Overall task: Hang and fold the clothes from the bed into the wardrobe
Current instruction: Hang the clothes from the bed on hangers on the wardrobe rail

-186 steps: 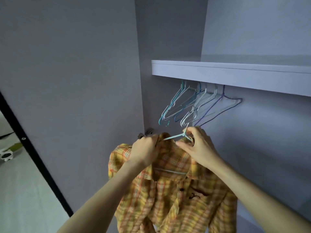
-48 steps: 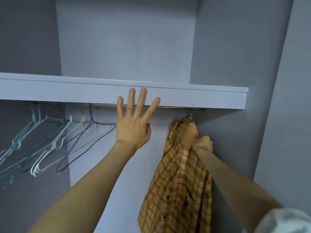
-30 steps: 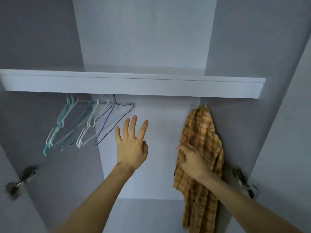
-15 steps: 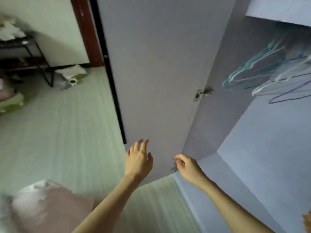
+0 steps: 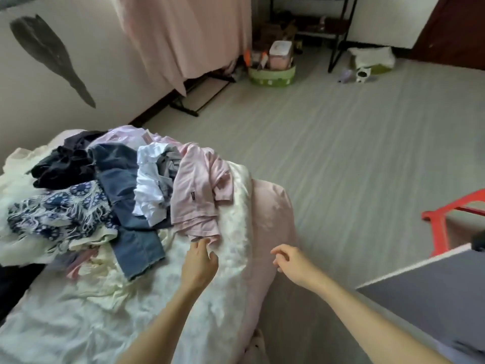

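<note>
Clothes heaped on the white-sheeted bed (image 5: 78, 324) are now in view, the wardrobe interior seen half a second earlier having been replaced by the bedroom floor and the pile. A pale pink short-sleeved shirt (image 5: 196, 190) lies at the near edge of the heap, its hem just at the tips of the left hand (image 5: 199, 264). The left hand's fingers (image 5: 200, 245) are extended and only loosely bent, touching or nearly touching the hem; whether the cloth is already pinched cannot be told. The right hand (image 5: 291, 261) is held above the pink bed edge, well to the right of the shirt, its fingers loosely curled with nothing in them.

Beyond the left fingers, folded blue denim jeans (image 5: 126, 195), a crumpled white garment (image 5: 151, 185), a blue-and-white patterned fabric (image 5: 57, 214) and a dark navy garment (image 5: 63, 164) remain unsorted.

The orange plaid shirt hung on the rail a second ago is no longer in view, and both hands, then raised inside the wardrobe, are now lowered toward the bed. One garment is judged done, and the pink shirt appears to be next; most of the pile is still to be handled.
</note>
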The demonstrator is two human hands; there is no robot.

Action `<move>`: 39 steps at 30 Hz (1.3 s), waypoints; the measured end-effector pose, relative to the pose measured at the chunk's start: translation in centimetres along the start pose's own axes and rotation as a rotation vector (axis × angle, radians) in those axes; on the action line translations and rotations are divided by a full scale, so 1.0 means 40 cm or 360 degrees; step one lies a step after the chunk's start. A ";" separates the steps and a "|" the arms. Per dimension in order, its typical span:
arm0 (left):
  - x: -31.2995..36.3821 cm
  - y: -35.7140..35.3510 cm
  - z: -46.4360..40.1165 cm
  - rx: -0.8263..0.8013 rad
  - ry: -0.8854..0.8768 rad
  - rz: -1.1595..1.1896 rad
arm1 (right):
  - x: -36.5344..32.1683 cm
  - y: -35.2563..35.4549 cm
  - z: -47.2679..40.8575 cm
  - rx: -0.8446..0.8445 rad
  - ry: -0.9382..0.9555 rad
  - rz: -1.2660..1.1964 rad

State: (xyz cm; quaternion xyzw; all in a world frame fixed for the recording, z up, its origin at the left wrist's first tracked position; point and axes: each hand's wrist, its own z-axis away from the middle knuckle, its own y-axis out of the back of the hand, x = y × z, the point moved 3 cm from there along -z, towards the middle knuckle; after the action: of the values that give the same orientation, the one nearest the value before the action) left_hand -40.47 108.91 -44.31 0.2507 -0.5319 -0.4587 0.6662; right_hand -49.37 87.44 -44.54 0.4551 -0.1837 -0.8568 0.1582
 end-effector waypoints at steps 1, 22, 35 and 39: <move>-0.041 0.016 -0.033 -0.0006 0.0056 0.0016 | -0.027 -0.028 -0.042 -0.0046 0.0002 0.0012; -0.115 -0.002 -0.671 0.0104 -0.0897 0.0217 | -0.225 -0.188 -0.679 0.0258 -0.0507 -0.1346; -0.033 0.055 -0.396 -0.0414 0.0251 0.1460 | -0.241 -0.033 -0.300 -0.0049 0.0018 -0.0623; 0.060 -0.047 -0.350 -0.0826 0.0570 0.1887 | -0.148 0.036 -0.110 -0.0478 0.0015 -0.0099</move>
State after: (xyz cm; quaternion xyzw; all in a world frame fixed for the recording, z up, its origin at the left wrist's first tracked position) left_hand -27.95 103.80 -49.03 -0.1799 -0.3335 -0.0796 0.9220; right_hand -42.37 88.03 -41.89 0.4359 -0.0386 -0.8769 0.1988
